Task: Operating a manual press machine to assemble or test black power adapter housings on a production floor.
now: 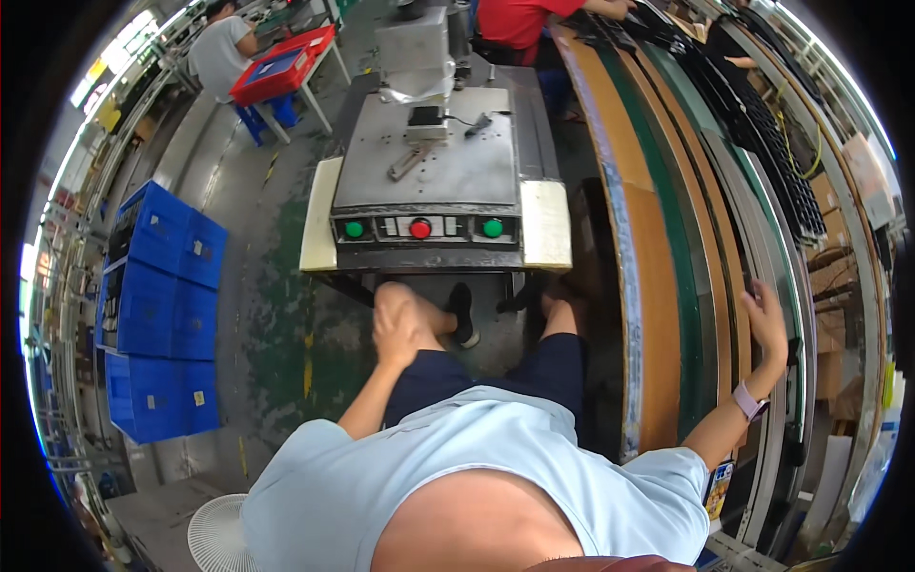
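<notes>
My left hand [396, 329] lies on my bare left knee, its fingers resting on the skin with nothing held. Out to the right, my right hand [765, 322] is over the metal rails of the long conveyor line [701, 315]. Its fingers are apart and hold nothing; whether they touch the rail I cannot tell. In front of my knees stands a bench machine [367, 172] with a grey metal top. On it sit a metal fixture [427, 130] with a dark block on top, a short metal bar [410, 162] and a small black connector [478, 125] on a lead.
Two green buttons [354, 230] flank a red button [419, 228] on the machine's front. Stacked blue bins [181, 229] stand at left, a white fan [219, 534] at lower left. Co-workers sit beyond, one near a red tray [284, 65], another wearing a red shirt [515, 21].
</notes>
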